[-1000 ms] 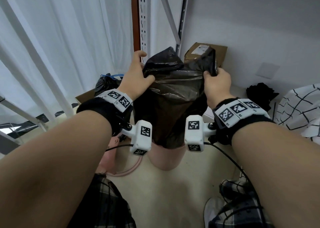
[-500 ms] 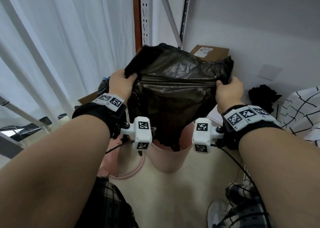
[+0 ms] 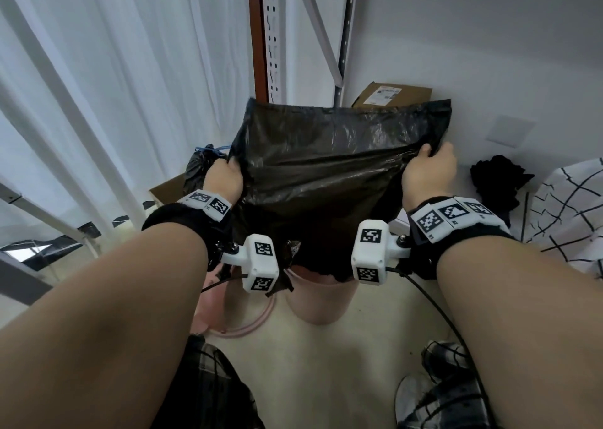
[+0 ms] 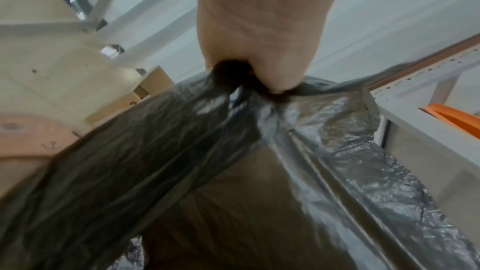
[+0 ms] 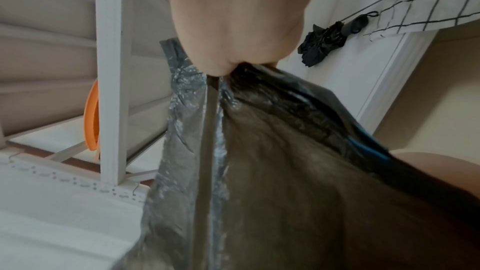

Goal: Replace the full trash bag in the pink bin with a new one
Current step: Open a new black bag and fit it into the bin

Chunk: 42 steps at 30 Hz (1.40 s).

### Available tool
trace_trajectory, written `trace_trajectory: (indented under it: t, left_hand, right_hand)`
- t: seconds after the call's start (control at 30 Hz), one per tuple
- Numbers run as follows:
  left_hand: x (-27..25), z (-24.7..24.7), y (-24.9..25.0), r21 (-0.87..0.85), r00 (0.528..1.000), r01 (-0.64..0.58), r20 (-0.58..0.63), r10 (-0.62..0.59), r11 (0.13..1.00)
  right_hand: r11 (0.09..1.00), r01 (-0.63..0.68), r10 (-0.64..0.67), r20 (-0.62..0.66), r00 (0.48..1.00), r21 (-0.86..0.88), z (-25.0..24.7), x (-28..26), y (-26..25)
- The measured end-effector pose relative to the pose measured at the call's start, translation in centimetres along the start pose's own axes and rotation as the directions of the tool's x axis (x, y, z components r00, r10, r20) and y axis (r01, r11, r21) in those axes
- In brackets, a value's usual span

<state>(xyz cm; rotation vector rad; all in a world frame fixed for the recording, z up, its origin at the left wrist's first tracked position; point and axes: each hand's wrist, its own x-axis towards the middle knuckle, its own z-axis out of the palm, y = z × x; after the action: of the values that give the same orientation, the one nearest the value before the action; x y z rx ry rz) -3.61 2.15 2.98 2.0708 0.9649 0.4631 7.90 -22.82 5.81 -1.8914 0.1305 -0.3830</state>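
A new black trash bag (image 3: 326,174) hangs spread open between my hands, above the pink bin (image 3: 321,301) on the floor. My left hand (image 3: 225,175) grips the bag's left rim, and my right hand (image 3: 429,167) grips its right rim. The bag's bottom end dangles into the bin's mouth. In the left wrist view my left hand (image 4: 259,52) has the bunched plastic (image 4: 233,151) clamped in its fist. In the right wrist view my right hand (image 5: 233,34) pinches the bag (image 5: 272,161) the same way. A tied, full black bag (image 3: 202,164) lies behind my left hand.
White curtains (image 3: 114,102) hang at the left. A shelf upright (image 3: 261,37) and a cardboard box (image 3: 391,94) stand behind the bin. A folded black umbrella (image 3: 499,180) and checked fabric (image 3: 571,216) lie at the right. A pink ring (image 3: 248,321) rests on the floor beside the bin.
My hands have moved apart and lower, pulling the bag's mouth wide. The bag's bottom has dropped toward the bin.
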Motion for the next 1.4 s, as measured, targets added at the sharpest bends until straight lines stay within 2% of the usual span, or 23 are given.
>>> trace_trajectory:
  t: [0.07,0.13,0.17,0.23,0.3,0.33,0.37,0.43,0.5,0.57,0.63,0.7,0.77,0.8,0.87,0.93,1.0,1.07,1.13,1.2,1.27,1.33,1.4]
  left_hand:
    - [-0.3,0.5,0.6,-0.168,0.991,0.050,0.133,-0.028,0.985]
    - [-0.5,0.9,0.8,-0.170,0.981,-0.011,0.188,0.043,0.985]
    - [-0.9,0.9,1.2,-0.113,0.978,-0.077,0.184,0.097,0.991]
    - [-1.0,1.2,1.9,0.036,0.965,-0.258,0.055,0.256,0.965]
    - [-1.8,0.9,3.4,0.048,0.898,-0.430,-0.081,0.432,0.902]
    - [-2.1,0.6,4.1,0.041,0.857,-0.505,-0.095,0.506,0.862]
    - [-2.2,0.3,4.8,0.039,0.828,-0.556,-0.062,0.558,0.830]
    - [-2.3,-0.1,5.8,0.054,0.769,-0.639,0.069,0.636,0.767]
    - [-2.6,-0.4,6.5,0.027,0.704,-0.696,0.219,0.675,0.718]
    - [-3.0,-0.4,6.7,-0.060,0.669,-0.678,0.362,0.649,0.733]
    - [-3.3,-0.4,6.6,-0.089,0.673,-0.637,0.422,0.608,0.766]
    - [-3.4,-0.3,6.4,-0.053,0.716,-0.594,0.419,0.558,0.803]
    - [-3.2,-0.2,6.1,0.012,0.759,-0.583,0.367,0.539,0.812]
    - [-3.0,-0.1,5.8,0.031,0.757,-0.615,0.303,0.579,0.788]
    - [-3.2,0.0,5.6,0.064,0.723,-0.686,0.176,0.668,0.725]
    - [-3.7,0.1,5.6,0.217,0.662,-0.748,0.192,0.724,0.627]
    - [-4.2,0.6,5.6,0.386,0.613,-0.772,0.243,0.752,0.505]
    - [-4.1,1.0,5.7,0.368,0.613,-0.773,0.221,0.759,0.517]
    - [-3.5,0.8,5.9,0.244,0.674,-0.736,0.172,0.718,0.632]
    - [-2.6,0.0,5.6,0.140,0.768,-0.641,0.106,0.632,0.755]
    - [-1.5,-1.2,4.5,0.104,0.853,-0.520,0.006,0.522,0.848]
    - [-0.6,-1.9,3.0,0.141,0.908,-0.404,-0.059,0.415,0.904]
    - [-0.2,-2.1,1.9,0.186,0.938,-0.328,-0.049,0.342,0.926]
  right_hand:
    - [0.999,-0.006,0.005,0.033,0.999,0.041,0.1,-0.4,-0.6]
    - [0.991,-0.011,-0.006,0.123,0.992,0.135,0.5,-0.5,-1.0]
    - [0.978,-0.033,-0.011,0.211,0.977,0.206,0.7,-0.6,-1.1]
    - [0.969,-0.088,-0.015,0.410,0.912,0.231,0.9,-0.9,-1.0]
    - [0.999,0.023,0.005,0.526,0.850,-0.046,0.9,-1.3,-0.8]
    - [0.966,0.118,0.023,0.533,0.846,-0.229,1.0,-1.6,-0.7]
    - [0.914,0.203,0.011,0.524,0.852,-0.350,1.0,-1.9,-0.9]
    - [0.864,0.369,-0.140,0.540,0.830,-0.342,1.1,-2.5,-1.8]
    - [0.796,0.552,-0.333,0.582,0.742,-0.249,1.7,-2.8,-2.7]
    - [0.699,0.682,-0.405,0.668,0.624,-0.213,2.1,-3.2,-3.6]
    - [0.615,0.772,-0.419,0.761,0.495,-0.164,2.5,-3.5,-3.7]
    - [0.570,0.813,-0.428,0.800,0.420,-0.122,2.8,-3.6,-3.4]
    - [0.599,0.795,-0.463,0.770,0.438,-0.093,3.3,-3.8,-3.1]
    - [0.626,0.775,-0.481,0.741,0.468,-0.084,3.5,-3.8,-3.1]
    - [0.676,0.732,-0.494,0.681,0.540,-0.089,3.7,-3.8,-3.3]
    - [0.721,0.687,-0.483,0.650,0.587,-0.085,3.8,-3.6,-3.6]
    - [0.761,0.647,-0.474,0.644,0.601,-0.043,3.9,-3.5,-3.7]
    - [0.824,0.562,-0.451,0.685,0.572,0.074,3.9,-3.4,-3.9]
    - [0.845,0.528,-0.401,0.758,0.514,0.090,3.4,-3.4,-4.1]
    - [0.769,0.639,-0.358,0.808,0.468,-0.030,2.9,-2.8,-3.7]
    - [0.734,0.663,-0.317,0.790,0.525,-0.145,2.4,-2.0,-2.7]
    - [0.804,0.565,-0.275,0.726,0.631,-0.186,2.0,-1.0,-1.6]
    - [0.852,0.490,-0.274,0.639,0.718,-0.185,1.8,-0.2,-0.7]
